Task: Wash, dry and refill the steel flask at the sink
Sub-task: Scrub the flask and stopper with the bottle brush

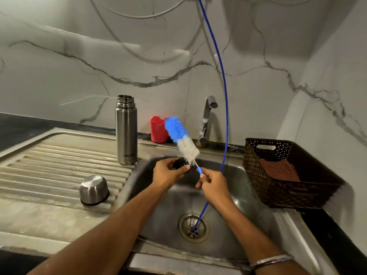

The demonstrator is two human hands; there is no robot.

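On the draining board to the left the steel cup lies upside down, and the flask stands upright and open at the basin's back-left corner, on the surface. Over the sink our left hand curls its fingers round a small black stopper; our right hand pinches the brush by its thin blue handle, bristles up, just touching the stopper. The risks, as we judge them — the stopper could slip from wet fingers and drop towards the drain, and the long brush, swung wide, could knock the flask over. The flask stands near our left fingers but apart, untouched.
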